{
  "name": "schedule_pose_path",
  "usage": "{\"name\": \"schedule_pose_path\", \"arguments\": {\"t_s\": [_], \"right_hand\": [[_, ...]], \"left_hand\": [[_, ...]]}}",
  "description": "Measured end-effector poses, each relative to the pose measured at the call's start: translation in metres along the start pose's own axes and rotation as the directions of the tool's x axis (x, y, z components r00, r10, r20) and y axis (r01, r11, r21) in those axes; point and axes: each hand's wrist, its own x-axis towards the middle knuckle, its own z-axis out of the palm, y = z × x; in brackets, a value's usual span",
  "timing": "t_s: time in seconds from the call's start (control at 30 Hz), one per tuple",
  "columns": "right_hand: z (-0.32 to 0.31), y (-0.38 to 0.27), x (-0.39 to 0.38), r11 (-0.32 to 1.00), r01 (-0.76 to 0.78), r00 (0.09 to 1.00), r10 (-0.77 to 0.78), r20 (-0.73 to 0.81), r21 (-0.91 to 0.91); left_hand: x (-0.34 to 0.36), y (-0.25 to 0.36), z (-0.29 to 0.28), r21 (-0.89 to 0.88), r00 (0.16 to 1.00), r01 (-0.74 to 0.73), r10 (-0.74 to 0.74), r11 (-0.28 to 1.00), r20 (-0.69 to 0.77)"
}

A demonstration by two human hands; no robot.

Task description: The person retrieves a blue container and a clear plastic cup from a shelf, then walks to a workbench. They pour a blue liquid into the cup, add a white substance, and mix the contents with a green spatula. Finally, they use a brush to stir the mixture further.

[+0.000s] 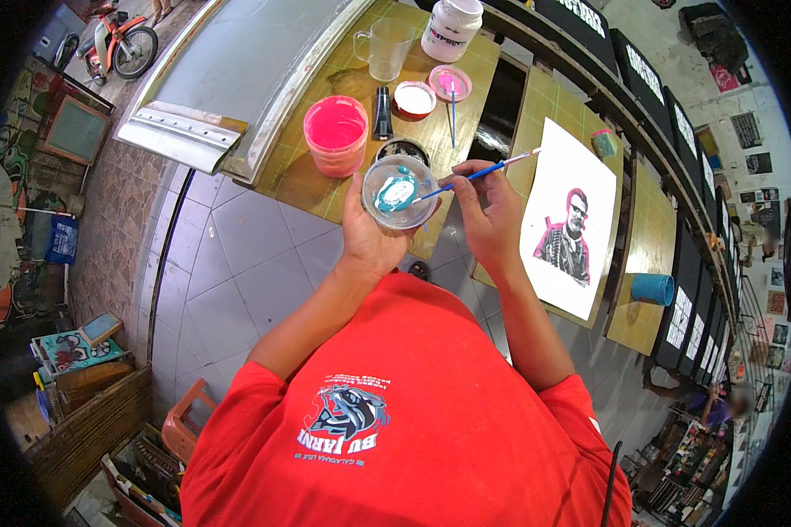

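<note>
My left hand (369, 239) is closed around a clear plastic cup (371, 195) and tilts its mouth toward me. Teal and white paint lies in a streaky pool on the cup's bottom. In my right hand (490, 211) a thin paintbrush (479, 174) is pinched between thumb and fingers. The brush's blue end reaches into the cup near the paint, while its pale end points up and right. Just beyond the cup sits a dark round container (404, 147), partly hidden by it. To its left stands a tub of bright pink paint (336, 136).
On the wooden table (299, 186) are a black tube (382, 114), a white-filled lid (415, 100), a pink lid (450, 82), a second brush (453, 119), a clear jug (385, 51) and a white jar (453, 31). At right lie a printed portrait sheet (549, 193) and a blue cup (652, 289).
</note>
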Motion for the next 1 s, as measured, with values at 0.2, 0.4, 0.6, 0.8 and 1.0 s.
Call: {"name": "schedule_pose_path", "arguments": {"t_s": [0.2,0.4,0.6,0.8,1.0], "right_hand": [[0.010,-0.004,0.000,0.917,0.225,0.974,-0.210,0.078,-0.328],[0.014,0.000,0.002,0.840,0.384,0.922,-0.373,0.105,-0.383],[0.017,0.001,-0.001,0.855,0.377,0.922,-0.384,0.053,-0.355],[0.018,0.004,-0.004,0.882,0.314,0.947,-0.320,0.043,-0.351],[0.001,-0.019,0.016,0.999,-0.027,0.997,0.030,-0.071,0.033]], "left_hand": [[-0.003,0.001,-0.002,0.031,0.998,0.066,-0.066,0.997,-0.012],[-0.001,0.000,-0.009,0.045,0.999,0.053,-0.053,0.998,-0.010],[-0.002,-0.001,-0.005,0.038,0.998,0.063,-0.063,0.997,-0.021],[0.000,0.000,-0.007,0.007,0.996,0.088,-0.088,0.996,0.000],[-0.001,0.002,-0.006,0.002,0.997,0.082,-0.082,0.997,0.001]]}}
